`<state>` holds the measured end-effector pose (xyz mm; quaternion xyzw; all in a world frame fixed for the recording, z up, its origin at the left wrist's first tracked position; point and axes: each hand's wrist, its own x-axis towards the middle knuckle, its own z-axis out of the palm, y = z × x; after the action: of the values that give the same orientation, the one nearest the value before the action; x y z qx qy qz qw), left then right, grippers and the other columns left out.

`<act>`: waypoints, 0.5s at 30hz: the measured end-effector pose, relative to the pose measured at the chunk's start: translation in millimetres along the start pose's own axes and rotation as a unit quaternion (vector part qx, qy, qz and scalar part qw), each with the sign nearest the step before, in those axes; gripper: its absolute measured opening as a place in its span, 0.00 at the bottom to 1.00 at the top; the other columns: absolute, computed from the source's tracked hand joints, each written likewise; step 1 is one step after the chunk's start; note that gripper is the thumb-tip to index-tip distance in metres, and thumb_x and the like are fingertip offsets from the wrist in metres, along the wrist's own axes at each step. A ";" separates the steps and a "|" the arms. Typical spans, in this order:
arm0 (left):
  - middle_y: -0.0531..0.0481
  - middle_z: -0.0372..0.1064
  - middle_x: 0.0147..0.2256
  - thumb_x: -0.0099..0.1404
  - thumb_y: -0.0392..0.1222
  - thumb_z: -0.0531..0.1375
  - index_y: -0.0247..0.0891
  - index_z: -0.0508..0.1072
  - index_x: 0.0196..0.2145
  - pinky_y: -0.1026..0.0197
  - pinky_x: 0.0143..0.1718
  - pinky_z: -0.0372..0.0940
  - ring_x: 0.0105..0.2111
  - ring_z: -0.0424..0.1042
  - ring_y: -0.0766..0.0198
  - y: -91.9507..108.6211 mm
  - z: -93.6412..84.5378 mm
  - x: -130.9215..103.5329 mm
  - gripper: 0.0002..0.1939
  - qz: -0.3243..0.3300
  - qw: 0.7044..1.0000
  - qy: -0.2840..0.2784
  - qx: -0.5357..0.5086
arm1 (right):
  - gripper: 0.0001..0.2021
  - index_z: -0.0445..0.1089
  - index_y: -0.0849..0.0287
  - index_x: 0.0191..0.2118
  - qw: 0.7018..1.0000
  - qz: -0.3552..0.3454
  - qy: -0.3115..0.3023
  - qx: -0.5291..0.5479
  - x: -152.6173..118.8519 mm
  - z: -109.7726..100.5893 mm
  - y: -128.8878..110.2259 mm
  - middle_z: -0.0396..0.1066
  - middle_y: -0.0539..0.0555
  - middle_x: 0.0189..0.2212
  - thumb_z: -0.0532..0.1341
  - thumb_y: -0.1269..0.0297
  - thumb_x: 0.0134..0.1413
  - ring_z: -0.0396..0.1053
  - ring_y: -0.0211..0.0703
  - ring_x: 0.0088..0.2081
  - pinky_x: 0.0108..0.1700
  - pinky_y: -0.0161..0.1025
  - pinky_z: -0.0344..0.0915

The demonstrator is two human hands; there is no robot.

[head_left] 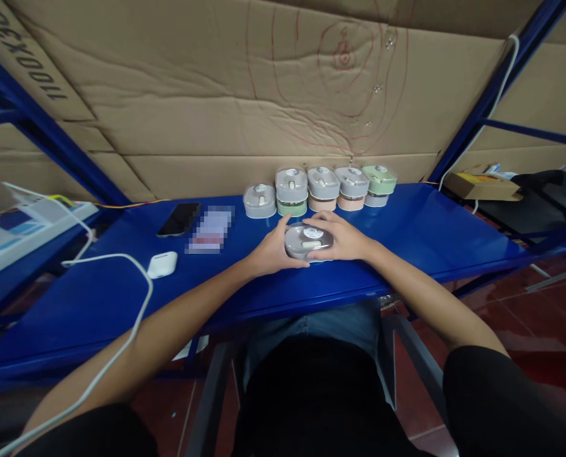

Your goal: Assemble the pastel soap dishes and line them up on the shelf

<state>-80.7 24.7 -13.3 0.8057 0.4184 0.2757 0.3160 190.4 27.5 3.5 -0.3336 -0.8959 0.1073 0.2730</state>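
Observation:
Between my two hands is a small grey oval container (302, 241) with a glossy lid, a round white sticker and a pale oblong tab on top. My left hand (277, 246) wraps round its left side, thumb along the front edge. From the right, my right hand (342, 236) curls round the other side with fingers at the back and thumb in front. The container sits low over the table near its front edge; whether its base touches the surface is hard to see. Behind it stands a single grey container (260, 202) beside several stacked pairs, such as grey on green (292, 184).
On the blue table (244, 289) lie a black phone (180, 219), a blurred-out flat item (211, 230) and a white earbud case (162, 264). A white cable (144, 304) crosses my left arm. Cardboard (192, 120) walls the back; an open box (483, 186) stands at right.

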 end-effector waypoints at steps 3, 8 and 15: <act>0.24 0.61 0.75 0.49 0.60 0.83 0.38 0.50 0.81 0.27 0.73 0.63 0.75 0.64 0.26 -1.0 -0.9 -0.5 0.73 0.005 0.999 0.003 0.036 | 0.50 0.69 0.51 0.77 1.000 -0.004 -0.009 0.001 -2.2 1.7 1.6 0.73 0.65 0.62 0.72 0.27 0.57 0.73 0.69 0.65 0.71 0.66 0.71; 0.29 0.67 0.71 0.57 0.66 0.78 0.41 0.56 0.79 0.29 0.72 0.65 0.73 0.66 0.30 -7.5 -11.6 -1.7 0.63 0.066 0.994 0.007 0.082 | 0.52 0.63 0.48 0.80 1.000 -0.005 -0.021 -0.005 -5.2 4.7 4.3 0.71 0.65 0.64 0.71 0.26 0.58 0.72 0.70 0.67 0.71 0.67 0.71; 0.31 0.63 0.73 0.79 0.57 0.57 0.39 0.66 0.74 0.30 0.76 0.59 0.74 0.64 0.36 -23.2 -55.2 14.9 0.32 0.142 0.950 0.191 0.202 | 0.61 0.56 0.53 0.82 0.999 0.046 0.001 -0.009 -4.5 5.5 7.4 0.64 0.70 0.72 0.69 0.20 0.53 0.66 0.77 0.72 0.72 0.73 0.70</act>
<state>-124.0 63.2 8.0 0.8359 0.3991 0.3763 0.0179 194.2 30.1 -5.7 -0.3769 -0.8803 0.1117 0.2656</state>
